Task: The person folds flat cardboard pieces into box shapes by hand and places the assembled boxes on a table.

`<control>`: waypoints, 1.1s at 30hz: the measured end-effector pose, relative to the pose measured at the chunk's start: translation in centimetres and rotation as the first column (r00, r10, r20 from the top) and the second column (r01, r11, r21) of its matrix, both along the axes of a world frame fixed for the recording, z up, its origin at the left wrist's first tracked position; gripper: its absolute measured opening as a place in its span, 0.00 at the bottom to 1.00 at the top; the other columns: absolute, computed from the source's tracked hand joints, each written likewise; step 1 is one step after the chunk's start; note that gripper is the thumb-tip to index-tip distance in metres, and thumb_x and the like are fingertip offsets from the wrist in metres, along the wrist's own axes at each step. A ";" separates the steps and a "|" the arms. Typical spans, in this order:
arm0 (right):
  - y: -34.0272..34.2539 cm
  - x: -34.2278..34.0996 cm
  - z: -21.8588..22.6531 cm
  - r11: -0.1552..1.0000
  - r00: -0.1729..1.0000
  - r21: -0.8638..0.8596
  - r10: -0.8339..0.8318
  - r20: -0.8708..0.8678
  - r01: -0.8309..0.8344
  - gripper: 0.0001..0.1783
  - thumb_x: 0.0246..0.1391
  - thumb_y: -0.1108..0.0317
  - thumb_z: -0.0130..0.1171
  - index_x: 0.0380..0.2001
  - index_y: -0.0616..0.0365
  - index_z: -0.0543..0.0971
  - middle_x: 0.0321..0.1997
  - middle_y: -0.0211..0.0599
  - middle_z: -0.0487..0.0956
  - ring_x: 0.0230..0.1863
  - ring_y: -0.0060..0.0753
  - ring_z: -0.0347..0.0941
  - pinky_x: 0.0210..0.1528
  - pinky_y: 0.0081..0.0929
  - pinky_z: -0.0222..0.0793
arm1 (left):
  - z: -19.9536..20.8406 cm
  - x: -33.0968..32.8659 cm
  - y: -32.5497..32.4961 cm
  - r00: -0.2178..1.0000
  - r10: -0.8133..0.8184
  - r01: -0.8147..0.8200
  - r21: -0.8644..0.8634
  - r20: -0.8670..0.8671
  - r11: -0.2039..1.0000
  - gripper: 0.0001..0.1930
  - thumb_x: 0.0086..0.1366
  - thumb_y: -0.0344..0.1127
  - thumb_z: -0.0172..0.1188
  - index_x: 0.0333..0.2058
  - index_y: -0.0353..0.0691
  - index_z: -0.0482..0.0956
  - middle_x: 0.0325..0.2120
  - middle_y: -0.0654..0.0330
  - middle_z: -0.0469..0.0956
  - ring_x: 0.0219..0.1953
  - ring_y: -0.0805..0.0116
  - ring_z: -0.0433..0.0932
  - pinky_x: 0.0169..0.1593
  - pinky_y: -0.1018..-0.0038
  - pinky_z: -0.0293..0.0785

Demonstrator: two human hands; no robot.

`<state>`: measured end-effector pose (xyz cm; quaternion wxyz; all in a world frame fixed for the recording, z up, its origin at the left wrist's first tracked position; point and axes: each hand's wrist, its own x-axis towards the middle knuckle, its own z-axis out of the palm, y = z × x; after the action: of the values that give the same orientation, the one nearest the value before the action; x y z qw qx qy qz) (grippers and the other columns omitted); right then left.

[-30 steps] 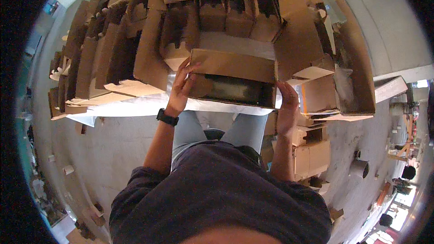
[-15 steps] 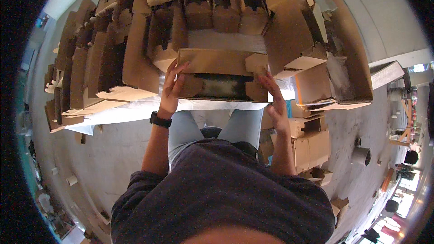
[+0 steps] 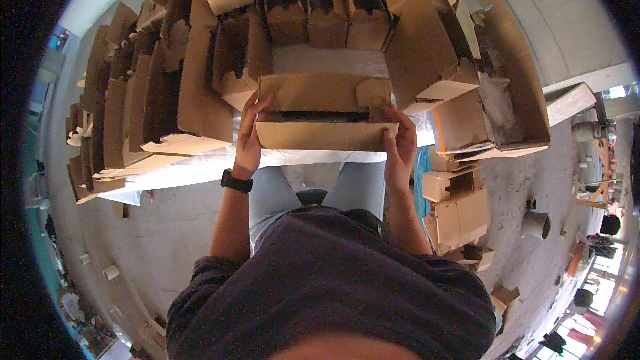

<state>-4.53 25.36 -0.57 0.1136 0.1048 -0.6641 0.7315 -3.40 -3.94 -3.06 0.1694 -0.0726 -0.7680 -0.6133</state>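
Observation:
A long brown cardboard box (image 3: 320,136) is between my two hands at the front edge of the table. Its far flap (image 3: 313,93) stands raised, and only a narrow dark slit shows between that flap and the near panel. My left hand (image 3: 249,135), with a dark watch at the wrist, grips the left end, thumb and fingers around the corner. At the right end, my right hand (image 3: 401,139) holds the other corner, its fingers bent over the panel's edge. The inside of the box is mostly hidden.
Tall open cartons (image 3: 157,93) stand in a row on the left. More open boxes (image 3: 327,20) line the back, and larger cartons (image 3: 437,60) stand to the right. A white cover (image 3: 167,172) lies along the table edge. Boxes (image 3: 460,217) are stacked on the floor at right.
The box's near panel has swung inward and up, so the wide dark opening is now a thin slit. My right hand has closed in on its corner.

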 end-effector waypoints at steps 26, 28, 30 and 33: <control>-0.1 -1.5 -1.8 0.992 0.995 -0.105 -0.060 0.085 0.069 0.30 0.52 0.76 0.58 0.59 0.61 0.62 0.63 0.42 0.64 0.65 0.37 0.58 0.67 0.34 0.50 | 1.6 0.5 0.1 0.982 -0.129 0.110 0.137 0.137 0.984 0.36 0.61 0.32 0.58 0.66 0.50 0.52 0.66 0.59 0.50 0.68 0.61 0.48 0.65 0.63 0.54; 0.2 -1.3 -1.7 0.993 0.991 -0.092 -0.059 0.119 0.070 0.29 0.52 0.76 0.58 0.59 0.60 0.64 0.62 0.41 0.65 0.64 0.36 0.59 0.66 0.33 0.52 | 1.6 0.3 -1.0 0.961 -0.225 0.197 0.176 0.159 0.964 0.45 0.57 0.33 0.63 0.68 0.51 0.45 0.68 0.60 0.45 0.69 0.60 0.46 0.65 0.60 0.53; 0.4 -1.5 -1.8 0.997 0.987 0.014 -0.077 0.143 0.075 0.27 0.54 0.75 0.56 0.59 0.58 0.65 0.60 0.38 0.67 0.61 0.32 0.62 0.63 0.29 0.56 | 2.0 0.3 -2.0 0.937 -0.310 0.293 0.121 0.159 0.948 0.53 0.52 0.34 0.69 0.68 0.53 0.39 0.69 0.61 0.40 0.70 0.60 0.43 0.66 0.58 0.51; 1.1 -1.2 -2.9 0.999 0.994 -0.049 -0.014 0.106 0.019 0.27 0.55 0.75 0.56 0.59 0.58 0.66 0.61 0.37 0.68 0.59 0.30 0.64 0.61 0.28 0.59 | 1.4 0.3 -3.6 0.907 -0.386 0.396 -0.033 0.168 0.917 0.65 0.42 0.39 0.76 0.68 0.50 0.32 0.70 0.58 0.32 0.71 0.56 0.35 0.68 0.56 0.43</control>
<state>-5.72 26.48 -3.44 0.0870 0.0576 -0.6516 0.7513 -3.08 -7.53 -1.68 -0.0210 -0.1817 -0.7688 -0.6128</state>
